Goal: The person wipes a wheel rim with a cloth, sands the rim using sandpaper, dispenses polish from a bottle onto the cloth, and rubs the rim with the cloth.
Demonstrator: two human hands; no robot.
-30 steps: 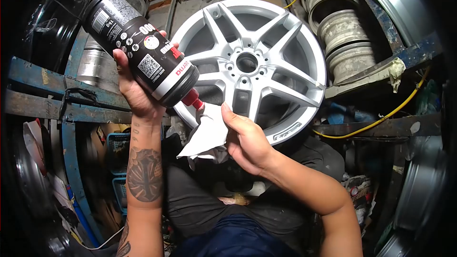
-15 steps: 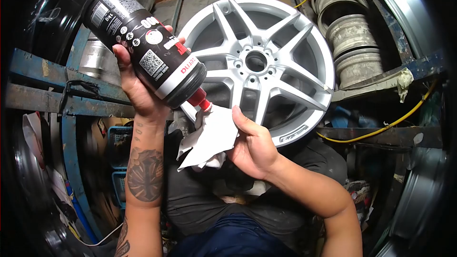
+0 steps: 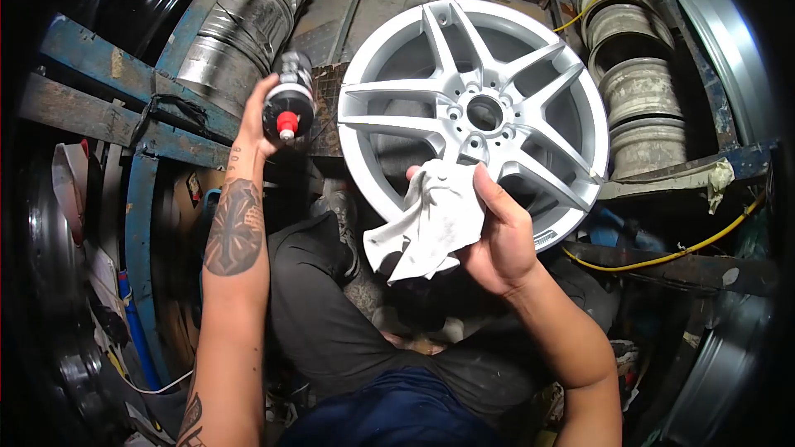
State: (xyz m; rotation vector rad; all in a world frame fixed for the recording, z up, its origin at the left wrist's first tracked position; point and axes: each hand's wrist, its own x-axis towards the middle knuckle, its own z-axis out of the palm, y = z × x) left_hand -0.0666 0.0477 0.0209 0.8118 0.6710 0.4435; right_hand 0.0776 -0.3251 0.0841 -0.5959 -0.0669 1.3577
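Observation:
A black bottle (image 3: 290,103) with a red nozzle is gripped in my left hand (image 3: 255,120), left of the wheel, its nozzle facing me. The bottle is a little smeared by motion. My right hand (image 3: 503,236) pinches a crumpled white cloth (image 3: 435,211) that drapes over its fingers, hiding most of them. The cloth overlaps the lower rim of a silver alloy wheel (image 3: 352,153) in this view. That wheel has paired spokes and a round centre hole, and lies face up in front of me.
Stacked bare rims (image 3: 642,95) stand at the right, and more metal rims (image 3: 236,41) lie at the upper left. A blue steel frame (image 3: 99,58) runs along the left side. A yellow hose (image 3: 662,261) curves along the right.
My left hand has drawn the bottle away from the cloth, and the bottle has turned so its nozzle faces me. The cloth and wheel now appear further right in view.

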